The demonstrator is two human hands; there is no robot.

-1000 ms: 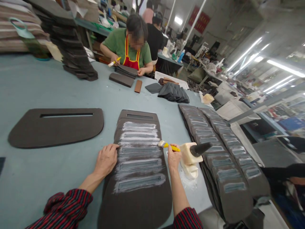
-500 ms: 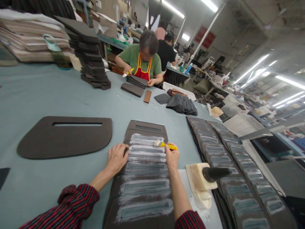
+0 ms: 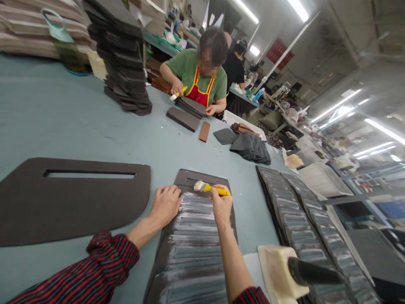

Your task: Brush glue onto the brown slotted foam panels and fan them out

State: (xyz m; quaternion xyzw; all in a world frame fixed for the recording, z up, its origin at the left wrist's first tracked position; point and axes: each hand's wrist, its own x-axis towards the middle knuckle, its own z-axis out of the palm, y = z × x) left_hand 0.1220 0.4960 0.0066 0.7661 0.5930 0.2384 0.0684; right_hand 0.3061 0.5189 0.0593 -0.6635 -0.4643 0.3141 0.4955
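A yellow-handled brush [image 3: 218, 191] is gripped in my right hand [image 3: 222, 205], its pale bristles over the slot of the topmost dark panel. Below it runs a row of overlapping dark slotted panels [image 3: 198, 236], streaked with whitish coating around their slots. My left hand [image 3: 166, 205] rests on the left edge of these panels, fingers bent and side by side, holding nothing that shows. One larger dark panel [image 3: 95, 202] with a long slot lies flat on the left.
On the blue-green table [image 3: 79, 122], a cream container [image 3: 278, 270] with a black tube stands at the lower right. More coated panels [image 3: 294, 215] lie beyond it. A dark stack [image 3: 126, 63] rises at the back left. Across the table, a person [image 3: 202, 80] holds another brush.
My right hand and the brush have moved up from the coated panels to the topmost one. My left hand has shifted slightly right along the edge. The view has tilted and moved.
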